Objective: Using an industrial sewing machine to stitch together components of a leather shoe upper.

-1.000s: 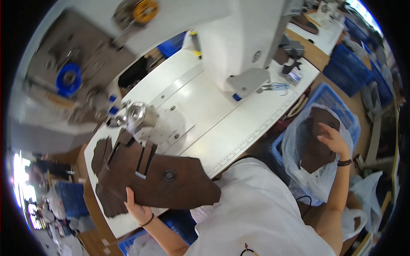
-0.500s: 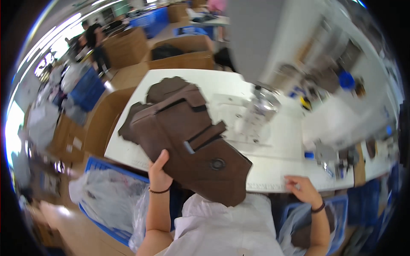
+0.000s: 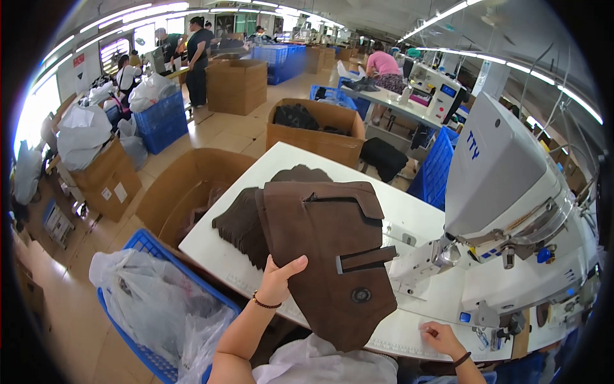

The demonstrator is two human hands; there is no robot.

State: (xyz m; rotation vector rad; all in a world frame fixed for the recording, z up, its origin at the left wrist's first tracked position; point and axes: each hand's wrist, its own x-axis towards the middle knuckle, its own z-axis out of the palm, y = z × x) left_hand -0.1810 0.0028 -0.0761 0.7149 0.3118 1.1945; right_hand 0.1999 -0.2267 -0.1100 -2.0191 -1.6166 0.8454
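A dark brown, leather-like sewn panel (image 3: pixel 320 237) is tilted above the white sewing table. It has a slit near its top, a strap in a cut-out and a round black fitting (image 3: pixel 361 294). My left hand (image 3: pixel 276 283) grips its left edge, thumb on top and the other fingers hidden behind. Behind the panel, a stack of dark brown cut pieces (image 3: pixel 240 224) lies fanned on the tabletop. Over the table's front edge is my right hand (image 3: pixel 443 339), loosely curled, with nothing visible in it. It is nearest the sewing machine's base.
A large white industrial sewing machine (image 3: pixel 505 173) stands on the right of the table (image 3: pixel 281 157). To the left are a blue crate (image 3: pixel 144 240) holding plastic-wrapped items and a cardboard box (image 3: pixel 169 182). Another box (image 3: pixel 316 144) with dark material stands beyond. Other people work farther back.
My view has lifted and turned, so more of the room shows. The panel has turned more upright, still in my left hand. My right hand's fingers have curled in near the table edge.
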